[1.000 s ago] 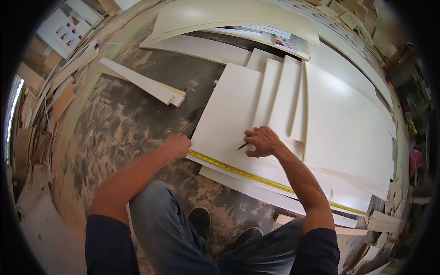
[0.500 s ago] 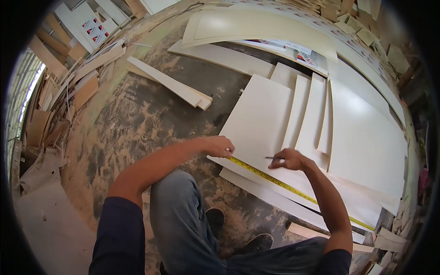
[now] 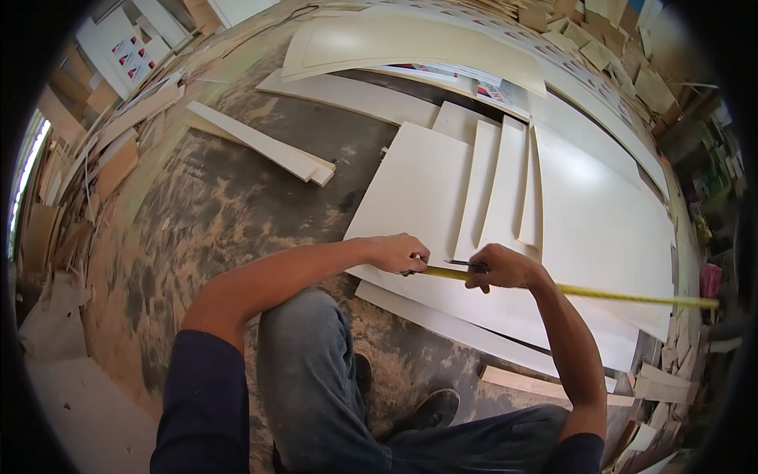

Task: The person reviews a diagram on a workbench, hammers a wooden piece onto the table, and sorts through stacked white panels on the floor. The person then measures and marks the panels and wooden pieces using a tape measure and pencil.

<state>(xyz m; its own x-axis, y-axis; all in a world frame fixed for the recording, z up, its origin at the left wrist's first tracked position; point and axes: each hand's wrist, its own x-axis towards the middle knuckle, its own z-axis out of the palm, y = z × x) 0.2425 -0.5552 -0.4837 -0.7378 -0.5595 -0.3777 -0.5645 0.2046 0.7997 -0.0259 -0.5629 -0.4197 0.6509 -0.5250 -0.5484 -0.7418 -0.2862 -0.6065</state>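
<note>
My left hand (image 3: 400,254) is closed around one end of a yellow tape measure (image 3: 632,297). Its blade runs out to the right, lifted off the white board (image 3: 426,182) and reaching past the boards' right side. My right hand (image 3: 509,268) grips a dark pencil (image 3: 458,262), its point toward the left hand. The tape passes at the right hand's fingers; whether they also pinch it I cannot tell. Both hands are over the front part of the white board.
Narrow white strips (image 3: 505,182) lie on the boards, and two more strips (image 3: 257,142) rest on the dusty floor (image 3: 213,197). A cream curved sheet (image 3: 395,47) is at the back. Offcuts (image 3: 110,158) pile up at left. My shoe (image 3: 436,409) stands near the boards' front edge.
The tape has come up off the board, its far end swinging up and away to the right. My left hand has moved right, closer to my right hand. The view has shifted slightly.
</note>
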